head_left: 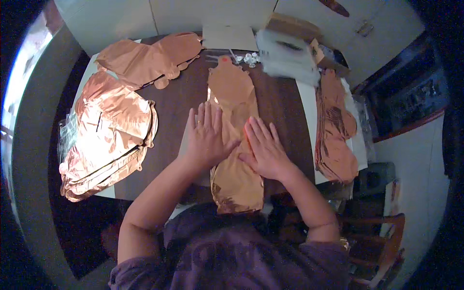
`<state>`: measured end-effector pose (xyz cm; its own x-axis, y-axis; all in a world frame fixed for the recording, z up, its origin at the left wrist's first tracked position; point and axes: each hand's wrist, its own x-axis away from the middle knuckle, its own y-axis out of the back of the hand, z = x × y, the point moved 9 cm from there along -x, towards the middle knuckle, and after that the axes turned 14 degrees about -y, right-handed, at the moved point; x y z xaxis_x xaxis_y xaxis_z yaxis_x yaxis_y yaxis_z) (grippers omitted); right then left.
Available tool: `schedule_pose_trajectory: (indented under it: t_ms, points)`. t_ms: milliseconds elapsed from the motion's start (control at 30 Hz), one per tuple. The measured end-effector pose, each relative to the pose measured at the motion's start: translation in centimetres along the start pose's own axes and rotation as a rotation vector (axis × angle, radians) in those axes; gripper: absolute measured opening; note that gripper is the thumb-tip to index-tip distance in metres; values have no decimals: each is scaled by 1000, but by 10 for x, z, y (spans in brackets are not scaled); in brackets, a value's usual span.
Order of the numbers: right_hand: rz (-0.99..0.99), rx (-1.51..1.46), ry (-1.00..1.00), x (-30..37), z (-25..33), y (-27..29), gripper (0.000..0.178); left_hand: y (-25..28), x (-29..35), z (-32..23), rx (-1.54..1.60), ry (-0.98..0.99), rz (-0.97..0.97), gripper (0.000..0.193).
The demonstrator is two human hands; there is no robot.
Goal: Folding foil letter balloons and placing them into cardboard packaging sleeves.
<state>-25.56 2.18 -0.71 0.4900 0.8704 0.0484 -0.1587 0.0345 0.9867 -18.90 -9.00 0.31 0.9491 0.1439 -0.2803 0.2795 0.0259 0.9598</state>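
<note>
Both the left hand (207, 137) and right hand (263, 150) lie spread flat, palms pressing the long copper foil balloon (234, 145) at the middle of the desk (181, 104); it looks light, thin, slippery and easily creased, best held by its edges.

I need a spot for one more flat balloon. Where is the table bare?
Bare dark strips flank the centre balloon: one towards the left foil stack, one towards the right stack. The far edge is crowded with small white parts and plastic bags.
</note>
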Motion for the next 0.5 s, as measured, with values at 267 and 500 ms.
schedule_pose_trajectory:
  t_ms: [267,500]
  points:
    - [-2,-28,1,-3,0,1,86,-1,1,1,33,-29,58,89]
    - [17,-35,-5,-2,2,1,86,-2,2,-2,18,-16,16,89]
